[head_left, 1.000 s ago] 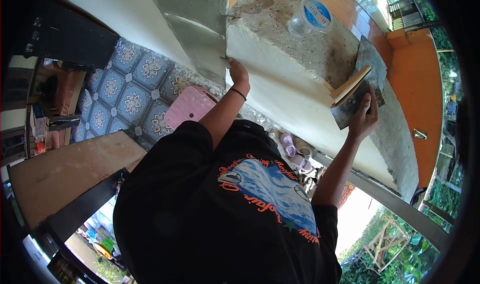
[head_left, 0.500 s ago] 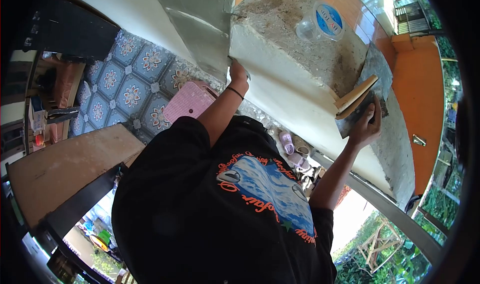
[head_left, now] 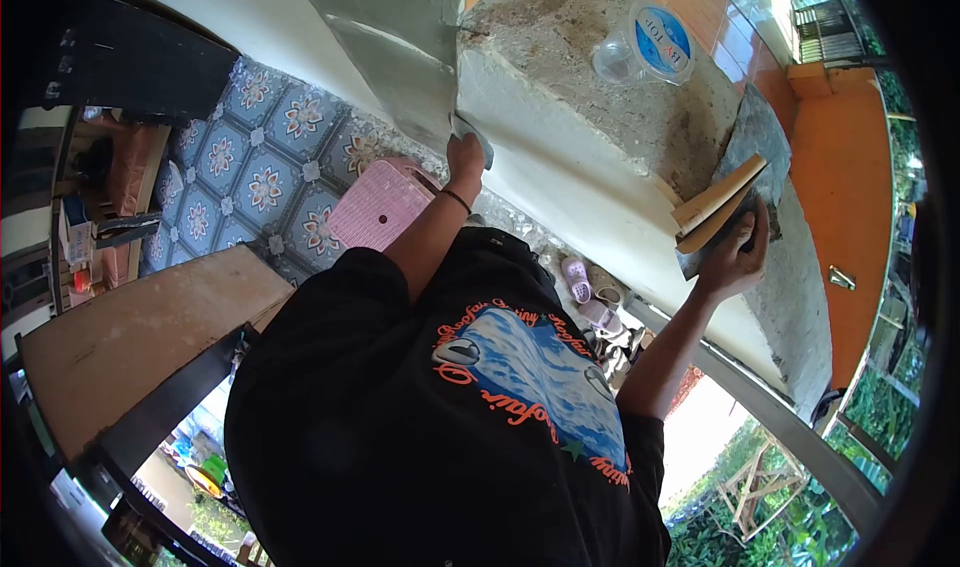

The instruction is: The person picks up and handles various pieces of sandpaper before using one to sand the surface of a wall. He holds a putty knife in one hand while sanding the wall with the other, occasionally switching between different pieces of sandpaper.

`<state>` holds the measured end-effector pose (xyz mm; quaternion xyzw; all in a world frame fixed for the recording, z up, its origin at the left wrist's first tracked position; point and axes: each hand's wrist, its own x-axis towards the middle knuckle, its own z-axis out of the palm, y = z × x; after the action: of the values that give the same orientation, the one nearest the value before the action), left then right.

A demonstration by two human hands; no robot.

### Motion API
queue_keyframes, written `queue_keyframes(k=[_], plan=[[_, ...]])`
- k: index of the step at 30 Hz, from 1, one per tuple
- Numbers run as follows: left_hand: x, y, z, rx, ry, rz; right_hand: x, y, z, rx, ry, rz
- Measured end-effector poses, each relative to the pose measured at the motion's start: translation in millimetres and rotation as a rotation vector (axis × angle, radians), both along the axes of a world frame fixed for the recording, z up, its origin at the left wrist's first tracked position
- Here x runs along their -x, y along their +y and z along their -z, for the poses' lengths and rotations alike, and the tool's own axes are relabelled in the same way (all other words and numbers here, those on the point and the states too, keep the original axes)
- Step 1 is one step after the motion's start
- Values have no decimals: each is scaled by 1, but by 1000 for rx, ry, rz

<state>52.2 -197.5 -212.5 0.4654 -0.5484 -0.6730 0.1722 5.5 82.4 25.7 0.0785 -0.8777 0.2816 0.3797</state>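
Note:
My left hand (head_left: 465,159) is closed on a thin grey scraper blade (head_left: 484,147), held against the low part of the wall corner. The blade's lower part is hidden by my fingers. My right hand (head_left: 738,257) grips a flat grey board (head_left: 758,139) with a tan wooden strip (head_left: 722,195) along it, beside the rough concrete ledge (head_left: 640,107). Grey smears cover the board. Below the ledge runs a pale wall face (head_left: 570,142), smooth and whitish. A clear plastic cup with a blue label (head_left: 662,41) lies on the ledge.
A pink plastic stool (head_left: 378,205) stands on blue patterned floor tiles (head_left: 265,192) at the left. Purple clogs (head_left: 576,279) and other footwear lie at the wall's foot. A brown board (head_left: 150,337) is at lower left, and an orange panel (head_left: 840,217) at right.
My left hand has moved slightly left and down in view, turning so that more of the scraper blade shows. My right hand and its board have shifted slightly right.

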Motion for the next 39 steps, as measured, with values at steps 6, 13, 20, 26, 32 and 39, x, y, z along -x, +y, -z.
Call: queue_keyframes(k=[6, 13, 20, 26, 32, 39], plan=[[9, 7, 16, 155, 11, 28, -2, 1, 0, 30, -107, 52], [17, 3, 23, -224, 43, 34, 1, 0, 3, -13, 24, 15], [13, -11, -9, -341, -163, 214, -1, -1, 3, -10, -21, 37], [11, 8, -7, -60, 80, -18, 1, -2, 3, 1, -50, 59], [-1, 9, -22, 159, 128, 12, -2, -1, 3, -8, -16, 45], [15, 5, -10, -7, -43, 38, -3, -3, 0, 0, -60, 64]])
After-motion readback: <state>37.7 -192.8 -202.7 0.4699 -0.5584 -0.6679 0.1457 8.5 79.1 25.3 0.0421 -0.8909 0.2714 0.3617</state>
